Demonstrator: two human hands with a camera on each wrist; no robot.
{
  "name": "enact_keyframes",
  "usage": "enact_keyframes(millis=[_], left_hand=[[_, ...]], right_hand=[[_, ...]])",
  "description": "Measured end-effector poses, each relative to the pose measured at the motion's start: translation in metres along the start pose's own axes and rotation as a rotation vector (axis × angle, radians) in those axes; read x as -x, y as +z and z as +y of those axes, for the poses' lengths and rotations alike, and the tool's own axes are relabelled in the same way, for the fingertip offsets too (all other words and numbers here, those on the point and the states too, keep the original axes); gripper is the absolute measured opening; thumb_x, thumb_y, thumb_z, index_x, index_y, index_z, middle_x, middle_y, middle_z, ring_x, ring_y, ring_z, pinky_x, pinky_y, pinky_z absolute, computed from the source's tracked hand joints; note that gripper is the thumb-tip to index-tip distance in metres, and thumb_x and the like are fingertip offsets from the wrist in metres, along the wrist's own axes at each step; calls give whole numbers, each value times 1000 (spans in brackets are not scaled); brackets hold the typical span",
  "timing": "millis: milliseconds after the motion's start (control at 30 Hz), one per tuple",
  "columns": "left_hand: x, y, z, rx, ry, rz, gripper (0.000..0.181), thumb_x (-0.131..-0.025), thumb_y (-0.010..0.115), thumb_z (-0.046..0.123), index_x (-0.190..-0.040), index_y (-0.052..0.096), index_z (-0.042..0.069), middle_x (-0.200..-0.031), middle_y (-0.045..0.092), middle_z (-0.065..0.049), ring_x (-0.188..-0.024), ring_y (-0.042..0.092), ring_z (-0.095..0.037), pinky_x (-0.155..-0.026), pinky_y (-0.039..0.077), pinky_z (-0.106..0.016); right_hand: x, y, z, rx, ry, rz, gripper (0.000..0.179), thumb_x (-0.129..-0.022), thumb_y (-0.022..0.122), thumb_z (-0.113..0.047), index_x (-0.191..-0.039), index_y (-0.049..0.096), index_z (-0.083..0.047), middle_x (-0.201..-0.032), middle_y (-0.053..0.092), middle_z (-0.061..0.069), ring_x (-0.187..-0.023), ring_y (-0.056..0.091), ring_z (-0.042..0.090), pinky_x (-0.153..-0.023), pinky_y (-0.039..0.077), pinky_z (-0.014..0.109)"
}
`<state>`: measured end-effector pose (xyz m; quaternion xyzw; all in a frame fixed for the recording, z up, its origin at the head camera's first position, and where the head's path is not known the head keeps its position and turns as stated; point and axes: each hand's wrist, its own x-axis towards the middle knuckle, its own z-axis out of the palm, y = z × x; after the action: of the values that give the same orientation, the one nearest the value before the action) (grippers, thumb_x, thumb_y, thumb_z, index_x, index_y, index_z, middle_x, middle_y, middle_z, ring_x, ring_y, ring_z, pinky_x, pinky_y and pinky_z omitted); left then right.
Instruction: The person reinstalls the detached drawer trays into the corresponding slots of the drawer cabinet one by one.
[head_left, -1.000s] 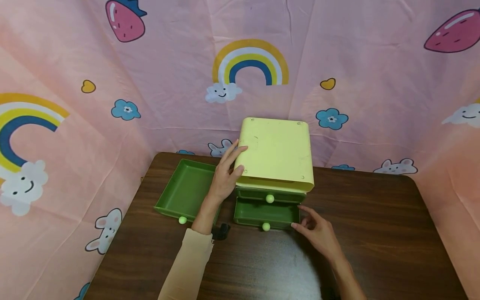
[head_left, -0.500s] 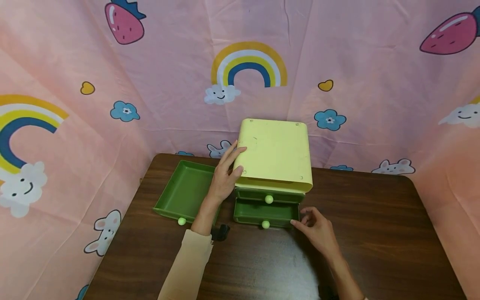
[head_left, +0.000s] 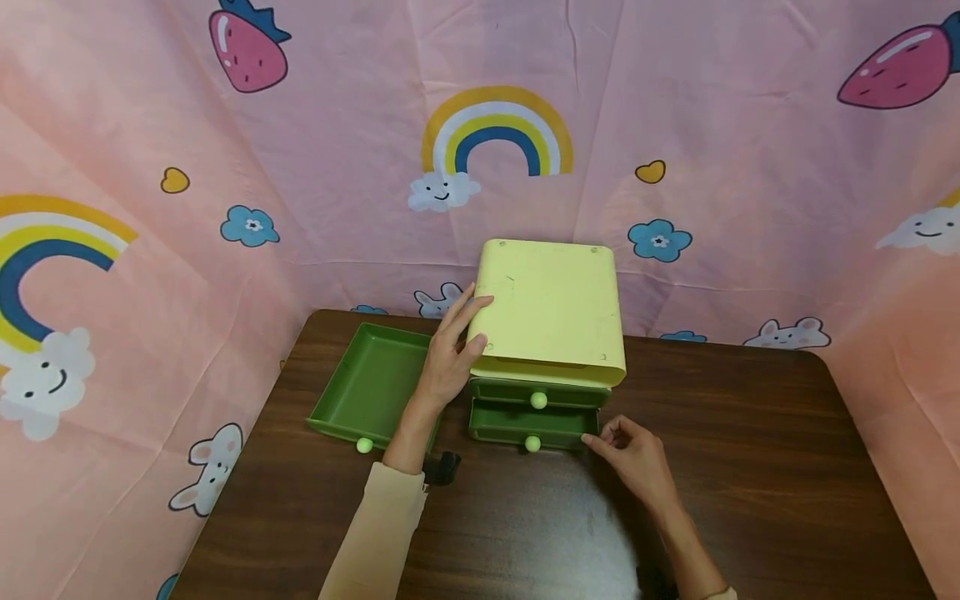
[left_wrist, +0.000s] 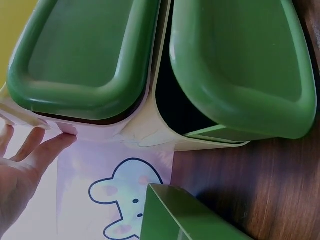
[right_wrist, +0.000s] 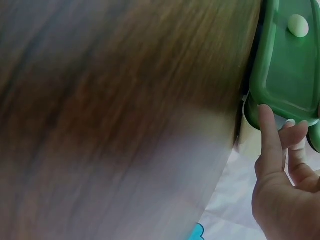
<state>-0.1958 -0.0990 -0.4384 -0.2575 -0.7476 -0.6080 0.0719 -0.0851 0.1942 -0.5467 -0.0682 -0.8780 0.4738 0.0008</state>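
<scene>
We are working on a dark wood-grained surface (head_left: 750,483), and the pale yellow cabinet (head_left: 551,300) is standing toward its back edge, so a hard shove would probably be sliding the whole body. To the left, a loose green drawer (head_left: 367,379) is lying apart from the cabinet, partly hidden by our left forearm; we should be minding that arm. The lower drawer (head_left: 491,434) is sitting partly out at the cabinet's foot, right below an upper drawer (head_left: 502,390) that is resting almost fully inside.

Our two hands are dividing the work. The left hand (head_left: 452,358) is lying with fingers extended against the cabinet's left side and top edge, seemingly bracing it without gripping. The right hand (head_left: 636,454) is touching the lower drawer's front right corner with its thumb, its other fingers bending loosely beside the wall rather than wrapping it.

Since this contact is coming at one corner, the drawer could be skewing and jamming; we would be doing better by pressing nearer the round knob (head_left: 532,444), straight and gently.
</scene>
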Motion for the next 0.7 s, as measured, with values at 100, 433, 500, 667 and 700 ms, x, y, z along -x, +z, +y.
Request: enact_keyframes(millis=[100, 433, 500, 667, 700], left_hand=[[0, 0, 0, -1, 3, -3, 80, -97, 45, 64, -146, 47, 1, -161, 20, -23, -145, 28, -40, -94, 47, -60], [1, 1, 0, 15, -6, -2, 79, -97, 46, 64, -146, 48, 1, -161, 20, -22, -144, 30, -41, -94, 47, -60], [1, 1, 0, 15, -7, -1, 79, -97, 46, 64, -145, 48, 0, -161, 21, -22, -144, 30, -40, -94, 47, -60], [1, 0, 0, 10, 1, 3, 79, -98, 46, 63, -145, 48, 1, -161, 21, -23, -144, 29, -41, -94, 47, -60], [1, 0, 0, 11, 2, 3, 78, -98, 46, 63, -145, 48, 1, -161, 21, -23, -144, 30, -41, -93, 47, -60]], right_hand=[[-1, 0, 0, -8, 2, 2, 36, -83, 78, -49, -82, 62, -16, -80, 64, -1, -73, 60, 18, -65, 48, 30], [-3, 1, -1, -26, -20, 18, 33, -84, 79, -45, -82, 64, -16, -79, 64, 0, -72, 59, 19, -64, 48, 29], [-4, 1, -1, -35, -19, 18, 32, -84, 79, -43, -88, 64, -15, -80, 63, 0, -73, 59, 19, -65, 48, 29], [-6, 2, -1, -74, -20, 21, 40, -83, 81, -38, -107, 62, -12, -82, 60, 4, -75, 58, 18, -69, 48, 29], [-7, 2, -1, -75, -23, 22, 41, -83, 81, -38, -108, 62, -12, -81, 60, 4, -75, 58, 18, -69, 48, 29]])
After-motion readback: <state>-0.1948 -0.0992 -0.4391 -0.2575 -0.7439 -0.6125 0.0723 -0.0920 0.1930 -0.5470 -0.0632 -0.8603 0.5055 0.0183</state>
